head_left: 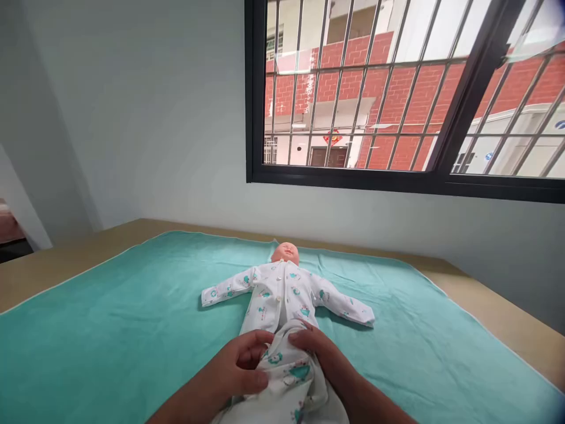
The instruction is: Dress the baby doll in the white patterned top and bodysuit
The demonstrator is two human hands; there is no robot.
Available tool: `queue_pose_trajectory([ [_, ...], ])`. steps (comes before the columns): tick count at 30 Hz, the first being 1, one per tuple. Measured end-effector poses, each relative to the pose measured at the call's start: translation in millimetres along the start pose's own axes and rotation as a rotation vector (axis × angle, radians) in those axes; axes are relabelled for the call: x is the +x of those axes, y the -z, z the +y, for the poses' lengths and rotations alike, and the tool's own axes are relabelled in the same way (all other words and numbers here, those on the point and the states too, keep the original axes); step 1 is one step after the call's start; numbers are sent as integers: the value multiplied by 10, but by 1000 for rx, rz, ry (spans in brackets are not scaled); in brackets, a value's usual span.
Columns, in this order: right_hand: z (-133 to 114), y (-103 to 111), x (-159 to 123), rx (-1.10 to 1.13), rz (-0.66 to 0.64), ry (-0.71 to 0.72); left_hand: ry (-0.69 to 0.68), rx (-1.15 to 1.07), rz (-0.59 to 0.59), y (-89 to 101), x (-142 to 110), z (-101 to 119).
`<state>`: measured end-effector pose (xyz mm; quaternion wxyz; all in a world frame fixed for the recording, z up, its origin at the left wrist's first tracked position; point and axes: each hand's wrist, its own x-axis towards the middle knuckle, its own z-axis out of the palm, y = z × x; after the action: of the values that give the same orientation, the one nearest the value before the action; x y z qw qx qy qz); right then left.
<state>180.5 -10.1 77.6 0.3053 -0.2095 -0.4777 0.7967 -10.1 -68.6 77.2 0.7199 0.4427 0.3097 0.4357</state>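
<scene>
Baby doll [286, 252] on back, face up, on teal blanket [132, 312] over desk [468, 288], head toward wall [176, 118] below barred window [344, 106]. White printed top [304, 294] on doll, sleeves spread out to both sides. White printed pants [291, 374] at doll's lower body, fabric bunched. Left hand [241, 364]: grip closed on pants' side, thumb and fingers apart across cloth. Right hand [321, 347]: grip closed on opposite side, thumb near waist.
</scene>
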Motion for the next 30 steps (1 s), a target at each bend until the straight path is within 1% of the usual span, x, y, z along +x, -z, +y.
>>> queue_pose_trajectory([
  [2, -9, -36, -31, 11, -48, 10, 17, 2, -54, -75, -42, 81],
  [3, -22, -56, -51, -6, -69, 7, 18, -12, -58, -100, -56, 110],
  [5, -62, -91, -93, -78, -92, -45, 1, -39, -15, -116, -73, 140],
  [8, -125, -101, -148, -257, -116, -196, -64, -35, 83, -82, -83, 127],
  [10, -142, -77, -171, -364, -166, -295, -105, -36, 115, -70, -90, 101],
  [11, -142, -62, -180, -383, -193, -326, -111, -48, 120, -78, -94, 87],
  [13, -131, -43, -196, -317, -238, -336, -85, -91, 122, -120, -101, 63],
  [15, -111, -51, -211, -166, -250, -284, -53, -123, 143, -178, -102, 51],
  [16, -97, -65, -217, -83, -239, -246, -50, -119, 168, -202, -97, 49],
  [18, -62, -103, -220, 59, -161, -168, -55, -49, 204, -228, -75, 50],
  [20, -14, -135, -204, 153, -25, -116, -82, 71, 200, -219, -44, 53],
  [22, 38, -145, -173, 172, 108, -93, -95, 162, 207, -190, -32, 51],
  [23, 60, -143, -156, 160, 154, -81, -109, 201, 262, -174, -45, 46],
  [24, 79, -138, -140, 142, 183, -66, -134, 247, 358, -163, -78, 38],
  [26, 97, -126, -121, 112, 186, -54, -184, 375, 584, -164, -211, 5],
  [27, 97, -124, -117, 101, 167, -65, -189, 419, 657, -182, -309, -24],
  [28, 91, -127, -119, 90, 144, -89, -171, 438, 680, -214, -423, -65],
  [29, 81, -134, -124, 73, 115, -121, -93, 386, 627, -262, -549, -116],
  [30, 68, -145, -132, 44, 81, -151, -2, 278, 538, -325, -682, -177],
])
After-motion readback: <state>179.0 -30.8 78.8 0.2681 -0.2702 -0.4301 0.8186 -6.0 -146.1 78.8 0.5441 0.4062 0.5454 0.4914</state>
